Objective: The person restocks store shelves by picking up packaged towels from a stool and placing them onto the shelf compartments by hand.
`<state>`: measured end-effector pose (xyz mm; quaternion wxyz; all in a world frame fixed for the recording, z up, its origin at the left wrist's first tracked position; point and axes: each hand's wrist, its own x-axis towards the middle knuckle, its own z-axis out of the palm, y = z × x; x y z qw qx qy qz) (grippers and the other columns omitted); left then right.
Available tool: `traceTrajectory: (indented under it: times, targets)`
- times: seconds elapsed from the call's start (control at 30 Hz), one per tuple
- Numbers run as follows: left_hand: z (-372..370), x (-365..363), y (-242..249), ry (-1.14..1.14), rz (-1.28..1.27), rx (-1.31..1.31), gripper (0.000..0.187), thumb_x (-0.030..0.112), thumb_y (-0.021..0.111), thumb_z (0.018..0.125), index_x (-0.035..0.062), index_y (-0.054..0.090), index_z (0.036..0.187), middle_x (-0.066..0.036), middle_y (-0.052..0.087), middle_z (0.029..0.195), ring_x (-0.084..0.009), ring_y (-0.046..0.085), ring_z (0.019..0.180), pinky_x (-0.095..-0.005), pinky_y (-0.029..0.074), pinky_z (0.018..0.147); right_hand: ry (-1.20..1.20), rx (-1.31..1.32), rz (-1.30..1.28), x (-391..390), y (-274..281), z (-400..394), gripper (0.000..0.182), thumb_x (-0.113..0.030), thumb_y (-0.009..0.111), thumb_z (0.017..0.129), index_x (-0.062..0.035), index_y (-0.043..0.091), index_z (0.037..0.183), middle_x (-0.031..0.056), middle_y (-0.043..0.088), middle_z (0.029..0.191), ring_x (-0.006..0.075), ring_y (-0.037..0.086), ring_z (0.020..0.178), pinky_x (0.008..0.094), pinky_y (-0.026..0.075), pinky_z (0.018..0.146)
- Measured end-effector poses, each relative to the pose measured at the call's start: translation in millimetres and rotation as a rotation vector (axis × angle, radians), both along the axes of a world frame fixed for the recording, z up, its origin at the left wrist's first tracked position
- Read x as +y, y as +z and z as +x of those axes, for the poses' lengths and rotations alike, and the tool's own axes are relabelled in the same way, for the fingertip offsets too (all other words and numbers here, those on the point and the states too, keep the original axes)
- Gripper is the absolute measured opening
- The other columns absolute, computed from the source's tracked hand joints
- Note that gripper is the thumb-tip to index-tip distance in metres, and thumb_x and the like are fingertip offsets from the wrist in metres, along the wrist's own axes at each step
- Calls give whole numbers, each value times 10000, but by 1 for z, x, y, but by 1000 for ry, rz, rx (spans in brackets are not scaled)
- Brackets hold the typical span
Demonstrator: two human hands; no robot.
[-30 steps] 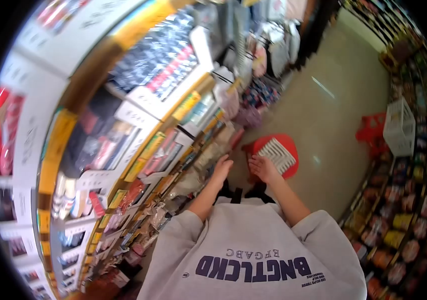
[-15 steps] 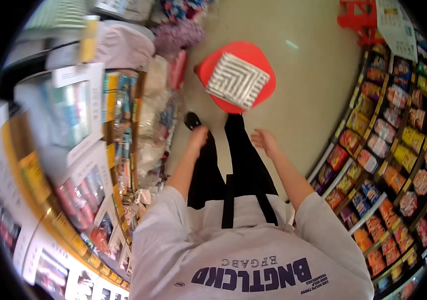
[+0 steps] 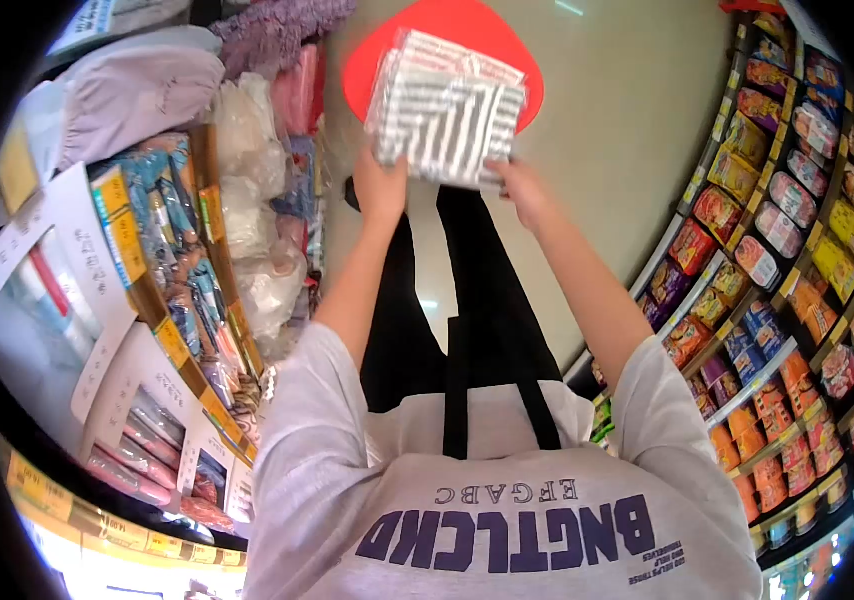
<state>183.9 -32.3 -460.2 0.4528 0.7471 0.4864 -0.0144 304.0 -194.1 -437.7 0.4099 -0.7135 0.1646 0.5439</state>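
A flat, plastic-wrapped packet with grey and white stripes [image 3: 447, 118] is in front of me, tilted up off the red stool [image 3: 362, 62]. My left hand [image 3: 383, 188] grips its lower left corner, fingers partly hidden behind it. At the lower right corner, my right hand [image 3: 525, 193] pinches the edge between thumb and fingers. Behind its top edge shows another packet with a red and white pattern [image 3: 462, 58], overlapping the stool seat in this view. What is inside the striped wrapping looks like folded cloth.
Shelves on the left carry bagged goods [image 3: 247, 200], boxes with clear windows [image 3: 152, 440] and a pale pink cap-like item [image 3: 137, 95]. Along the right runs a rack of colourful food packs [image 3: 717, 215]. Pale shiny floor [image 3: 617, 110] lies between them.
Both hands, free before, have reached forward and taken hold of the striped packet that lay on the stool. It is now tilted up, exposing the red-patterned packet. The view has shifted.
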Motion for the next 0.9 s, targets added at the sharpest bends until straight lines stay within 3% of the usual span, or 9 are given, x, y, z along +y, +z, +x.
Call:
traceTrajectory:
  times: [0.03,0.07,0.1,0.17,0.23,0.37,0.5,0.73,0.9]
  targets:
    - [-17,-6,-1,-6,-73,53,557,208,624,659,-66,416,1098,-229,510,1010,-358,478,977,-378,372,831,41,13,-28,-6,5,-4,447,-290,544,720,-10,504,1067,72,563,928,142,490,718,278,373,571]
    - [-38,-14,-10,-10,-126,45,538,212,639,648,-63,439,1065,-206,524,989,-339,498,945,-370,385,813,52,32,-55,-15,10,-11,453,-298,550,721,-17,502,1073,67,569,917,143,502,722,277,375,561]
    - [-56,-16,-12,-11,-174,36,518,215,654,638,-59,462,1033,-183,538,968,-320,518,914,-363,397,794,45,46,-16,-18,26,-16,451,-316,554,726,-27,506,1068,63,572,914,148,511,740,280,379,564]
    - [-74,-13,21,68,-745,174,502,244,665,629,-21,478,1012,-125,547,944,-246,539,828,-322,422,722,114,109,-50,-30,41,-28,435,-336,554,737,-42,509,1054,67,572,940,156,527,791,294,395,617]
    - [-83,-5,63,52,-986,371,512,282,653,634,15,468,1030,-79,543,942,-171,517,815,-274,409,676,128,192,11,-44,46,-43,455,-352,554,735,-60,492,1078,71,571,958,184,537,832,343,414,708]
    - [-115,-5,97,220,-922,204,557,329,636,651,78,428,1102,-37,520,975,-133,488,854,-293,385,705,58,281,88,-33,101,-68,414,-301,555,735,-67,491,1071,69,553,1001,191,544,874,376,459,711]
    - [-112,19,191,462,-866,-151,624,179,607,692,37,308,1220,-71,493,1084,-170,498,937,-312,399,763,9,309,346,4,159,-66,349,-192,539,769,-60,457,1082,60,538,1010,175,525,892,318,428,744]
    - [-146,55,373,619,-548,-828,608,131,621,683,18,330,1204,-98,498,1069,-166,501,962,-276,420,745,207,397,837,98,312,-53,447,-102,530,777,-39,359,1185,74,488,1121,187,492,992,348,416,806]
    - [-204,39,472,645,-133,-996,567,51,612,697,-5,348,1195,-91,487,1079,-154,481,972,-269,403,796,446,451,1063,147,406,-83,418,-51,524,775,-48,381,1168,115,511,1088,236,531,960,366,496,709]
